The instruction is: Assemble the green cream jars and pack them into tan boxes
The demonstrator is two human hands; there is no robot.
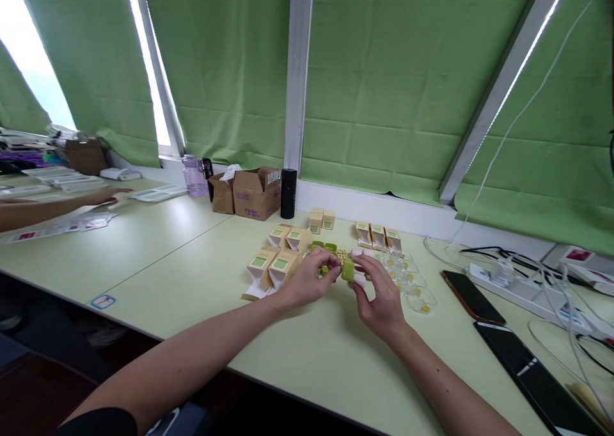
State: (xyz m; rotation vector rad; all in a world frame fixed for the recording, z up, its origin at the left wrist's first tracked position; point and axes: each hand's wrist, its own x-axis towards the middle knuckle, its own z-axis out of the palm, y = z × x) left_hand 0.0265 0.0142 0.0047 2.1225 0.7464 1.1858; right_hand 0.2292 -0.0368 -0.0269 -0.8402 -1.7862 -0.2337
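Note:
Between thumb and fingers my right hand (381,295) grips a small green case (348,270), raised just over the table. My left hand (314,275) is pinched closed right beside the case; whatever its fingertips hold is too small to make out. Left of my hands stand several open cardboard boxes (259,261) with green labels. Behind my fingers are more green pieces (330,247) and a cluster of tiny yellow parts (342,255). Clear plastic pieces with yellow spots (416,291) lie to the right of my right hand.
Three more open boxes (378,236) and some closed ones (327,219) stand farther back. A black cylinder (288,194), brown cartons (256,193) and a purple bottle (194,175) line the wall. Phones (472,296) and a cabled power strip (522,292) lie right. Another person's hand (103,196) is far left.

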